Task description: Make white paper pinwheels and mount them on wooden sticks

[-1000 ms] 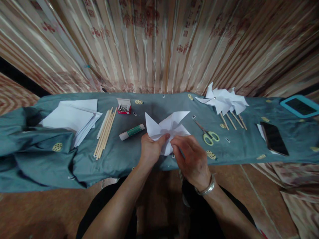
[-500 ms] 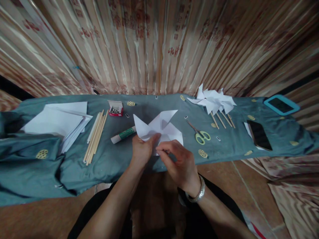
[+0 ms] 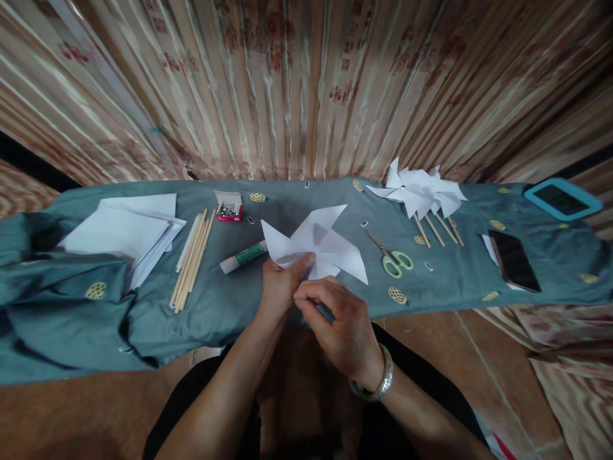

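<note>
A white paper pinwheel [image 3: 313, 239] with folded blades is held above the cloth by my left hand [image 3: 282, 281], whose thumb presses near its centre. My right hand [image 3: 338, 319], with a silver bracelet on the wrist, is closed just below the pinwheel. Its thumb and forefinger are pinched together beside my left hand; whatever lies between them is too small to make out. A glue stick [image 3: 244, 257] with a green label lies just left of the pinwheel. Scissors [image 3: 393, 259] with light green handles lie to its right.
On the green cloth [image 3: 335, 191] lie white paper sheets [image 3: 124, 223], wooden sticks [image 3: 194, 262] and a small red box [image 3: 228, 209] of metal pins. Several pinwheels on sticks [image 3: 421, 191], a phone [image 3: 514, 259] and a blue-framed tablet [image 3: 562, 198] are at the right.
My right hand has drawn down and slightly away from the pinwheel's lower edge. More of the pinwheel's lower right blade shows. The whole view has shifted a little.
</note>
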{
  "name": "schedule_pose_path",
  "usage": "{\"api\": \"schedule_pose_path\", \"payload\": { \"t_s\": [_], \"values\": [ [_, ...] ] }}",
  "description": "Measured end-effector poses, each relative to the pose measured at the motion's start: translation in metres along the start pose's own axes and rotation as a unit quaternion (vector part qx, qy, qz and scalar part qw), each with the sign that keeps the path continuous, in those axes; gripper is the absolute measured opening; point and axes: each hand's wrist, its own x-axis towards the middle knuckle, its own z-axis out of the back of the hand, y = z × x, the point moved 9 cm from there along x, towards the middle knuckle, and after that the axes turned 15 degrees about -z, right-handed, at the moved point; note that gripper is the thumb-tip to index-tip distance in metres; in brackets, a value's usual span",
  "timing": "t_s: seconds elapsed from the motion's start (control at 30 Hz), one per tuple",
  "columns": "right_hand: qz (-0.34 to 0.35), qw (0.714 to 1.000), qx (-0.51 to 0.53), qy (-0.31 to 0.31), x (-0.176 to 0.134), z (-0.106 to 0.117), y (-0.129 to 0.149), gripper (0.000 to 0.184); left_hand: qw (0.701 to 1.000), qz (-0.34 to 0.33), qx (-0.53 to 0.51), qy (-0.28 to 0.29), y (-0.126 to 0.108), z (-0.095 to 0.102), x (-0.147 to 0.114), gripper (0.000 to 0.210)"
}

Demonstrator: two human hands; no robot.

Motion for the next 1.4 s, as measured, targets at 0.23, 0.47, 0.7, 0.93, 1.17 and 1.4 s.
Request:
{"api": "schedule_pose_path", "payload": {
  "t_s": [0.23, 0.47, 0.7, 0.93, 1.17, 1.4],
  "values": [
    [0.048, 0.998, -0.033, -0.02, -0.002, 0.001, 0.006, 0.013, 1.0, 0.003, -0.002, -0.002, 0.002, -0.001, 0.0, 0.022],
    [0.074, 0.994, -0.077, -0.034, -0.004, 0.0, 0.008, 0.012, 1.0, 0.002, -0.014, -0.01, -0.001, -0.002, 0.0, 0.024],
    [0.101, 0.99, -0.095, -0.036, -0.005, -0.002, 0.013, 0.011, 1.0, -0.003, -0.007, -0.009, -0.005, -0.001, 0.001, 0.022],
    [0.109, 0.987, -0.106, -0.058, -0.008, 0.002, 0.015, 0.014, 0.999, -0.026, 0.017, -0.007, -0.01, 0.0, 0.002, 0.02],
    [0.08, 0.97, -0.179, -0.147, 0.003, 0.039, -0.002, 0.007, 0.997, -0.063, 0.05, 0.0, -0.017, 0.0, 0.002, 0.021],
    [0.046, 0.98, -0.159, -0.107, 0.016, 0.052, -0.025, 0.008, 0.991, -0.08, 0.099, 0.032, -0.018, -0.002, -0.003, 0.024]
  ]
}}
